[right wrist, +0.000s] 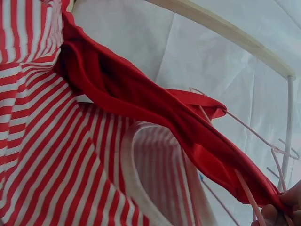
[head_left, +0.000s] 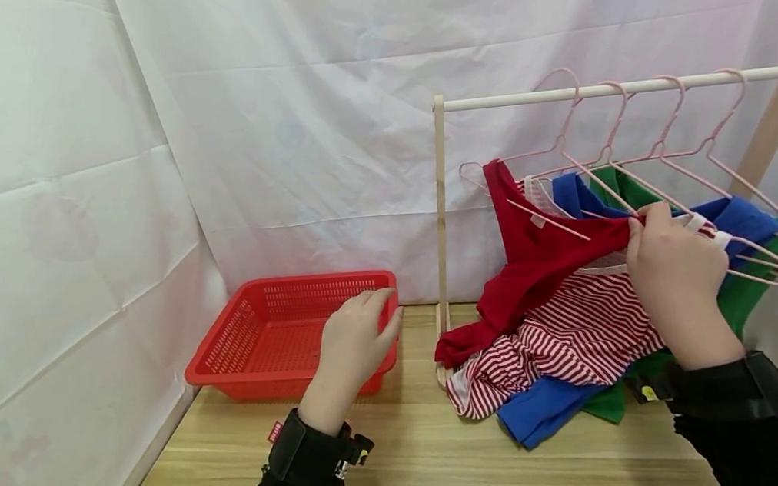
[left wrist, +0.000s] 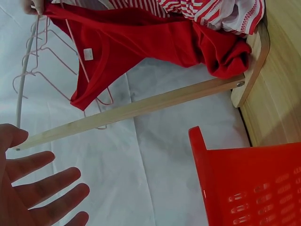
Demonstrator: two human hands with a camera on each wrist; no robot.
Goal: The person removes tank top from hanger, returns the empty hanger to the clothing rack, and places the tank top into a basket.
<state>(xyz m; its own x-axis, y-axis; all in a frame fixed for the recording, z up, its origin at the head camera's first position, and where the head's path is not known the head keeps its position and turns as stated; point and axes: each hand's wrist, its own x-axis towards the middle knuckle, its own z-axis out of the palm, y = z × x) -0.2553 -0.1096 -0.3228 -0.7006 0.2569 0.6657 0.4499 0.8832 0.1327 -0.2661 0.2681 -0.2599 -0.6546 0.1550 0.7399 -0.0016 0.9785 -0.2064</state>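
Observation:
A red sleeveless top (head_left: 536,261) hangs askew from a pink hanger (head_left: 599,178), one strap over the hanger's left end. My right hand (head_left: 677,279) pinches the top's other strap beside the hanger's sloping arm; in the right wrist view the fingertips (right wrist: 273,214) grip the red cloth at the lower right corner. My left hand (head_left: 358,334) is held over the right side of a red basket (head_left: 234,380), fingers apart and holding nothing. Behind the red top hangs a red-and-white striped shirt (head_left: 577,327).
Blue (head_left: 549,406) and green (head_left: 748,296) garments hang further back on more pink hangers. The rack has a white rail (head_left: 508,100) and a wooden post (head_left: 444,215). Garment hems lie on the wooden table (head_left: 435,455). White cloth (head_left: 299,166) surrounds the table.

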